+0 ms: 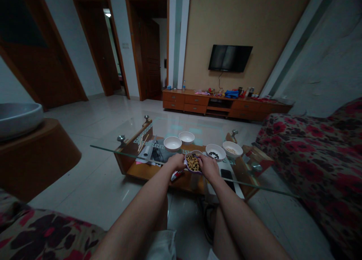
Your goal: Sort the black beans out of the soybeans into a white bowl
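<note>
A small purple-rimmed bowl (194, 171) full of yellow-and-dark beans or kernels (193, 162) stands at the near edge of the glass table. My left hand (177, 162) is closed on its left rim. At the right rim my right hand (208, 167) is closed too, fingertips over the edge beside the beans; what they pinch besides the rim is too small to make out. Just right of that hand, one white bowl (215, 148) contains black beans, and another white bowl (232, 145) contains pale pieces. Beyond my left hand are two white bowls (172, 143) with nothing visible inside.
The glass tabletop (113, 149) has a lower wooden shelf. Chopsticks (143, 143), a roll (147, 150), papers and a phone (227, 174) lie around the bowls or below the glass. A flowered sofa (305, 143) is at right; a TV cabinet (195, 101) stands against the far wall.
</note>
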`<state>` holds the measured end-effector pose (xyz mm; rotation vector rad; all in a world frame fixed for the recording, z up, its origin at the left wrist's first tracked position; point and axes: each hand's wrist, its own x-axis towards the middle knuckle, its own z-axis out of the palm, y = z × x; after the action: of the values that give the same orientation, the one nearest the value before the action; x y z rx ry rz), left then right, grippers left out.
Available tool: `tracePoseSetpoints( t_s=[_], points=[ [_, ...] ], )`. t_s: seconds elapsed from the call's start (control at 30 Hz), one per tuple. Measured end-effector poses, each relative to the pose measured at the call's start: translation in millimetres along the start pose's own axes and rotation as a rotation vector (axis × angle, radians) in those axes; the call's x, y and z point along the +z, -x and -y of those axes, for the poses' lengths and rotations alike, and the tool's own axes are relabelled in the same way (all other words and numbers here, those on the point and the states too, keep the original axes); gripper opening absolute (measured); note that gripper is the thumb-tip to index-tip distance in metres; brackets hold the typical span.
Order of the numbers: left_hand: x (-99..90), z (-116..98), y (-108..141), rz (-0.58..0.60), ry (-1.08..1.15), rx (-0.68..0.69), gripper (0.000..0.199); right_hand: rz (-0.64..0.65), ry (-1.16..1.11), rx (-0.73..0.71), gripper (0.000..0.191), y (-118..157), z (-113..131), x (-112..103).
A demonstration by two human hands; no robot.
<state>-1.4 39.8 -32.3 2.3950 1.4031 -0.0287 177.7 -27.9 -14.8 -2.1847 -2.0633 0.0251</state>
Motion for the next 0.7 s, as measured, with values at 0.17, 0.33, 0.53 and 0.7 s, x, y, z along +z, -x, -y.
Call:
tracePoseSetpoints(
  t_s=[0.17,0.33,0.53,0.7],
  points=[
    [0.9,0.6,-0.7,-0.004,0.002,0.014,0.038,-0.007,0.005,-0.008,0.033,-1.8,3.3,-0.1],
    [1.9,0.6,-1.3,0.001,0.008,0.009,0.037,0.004,-0.012,0.020,0.033,-0.8,7.2,-2.5],
    [3.0,0.5,-1.9,0.002,-0.006,0.001,0.037,0.009,-0.019,0.035,0.034,-2.1,6.6,0.4],
    [2.7,0.9,-1.6,-0.010,0.002,0.003,0.037,0.011,-0.026,0.044,0.034,-2.7,5.6,2.3]
  ],
)
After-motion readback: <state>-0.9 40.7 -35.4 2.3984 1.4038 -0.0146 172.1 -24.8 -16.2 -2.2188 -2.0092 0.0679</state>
